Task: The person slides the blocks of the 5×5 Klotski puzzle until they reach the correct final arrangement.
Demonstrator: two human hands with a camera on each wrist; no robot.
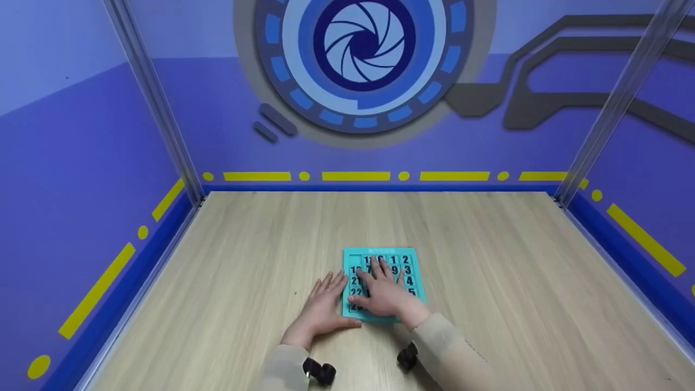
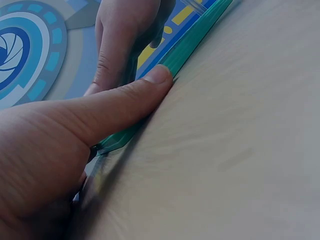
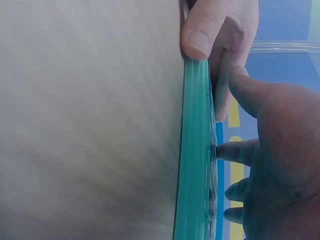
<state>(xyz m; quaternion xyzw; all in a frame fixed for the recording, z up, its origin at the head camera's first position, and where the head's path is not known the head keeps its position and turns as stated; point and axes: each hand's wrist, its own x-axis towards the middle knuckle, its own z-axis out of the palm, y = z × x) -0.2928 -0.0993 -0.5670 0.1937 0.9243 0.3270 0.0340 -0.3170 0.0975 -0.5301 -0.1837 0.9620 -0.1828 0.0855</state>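
Now the left hand grips the board, the right hand spreads wide over tiles, and 2 to 5 line up while others look mixed.

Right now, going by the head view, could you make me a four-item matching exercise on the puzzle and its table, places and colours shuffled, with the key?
Column one:
1. puzzle board
2. empty slot
3. tile 2
4. tabletop

Column two:
A. far right corner of the number grid
B. pale wood grain
C. turquoise, bearing black numbers
D. far left corner of the number grid

Pairs: 1-C, 2-D, 3-A, 4-B
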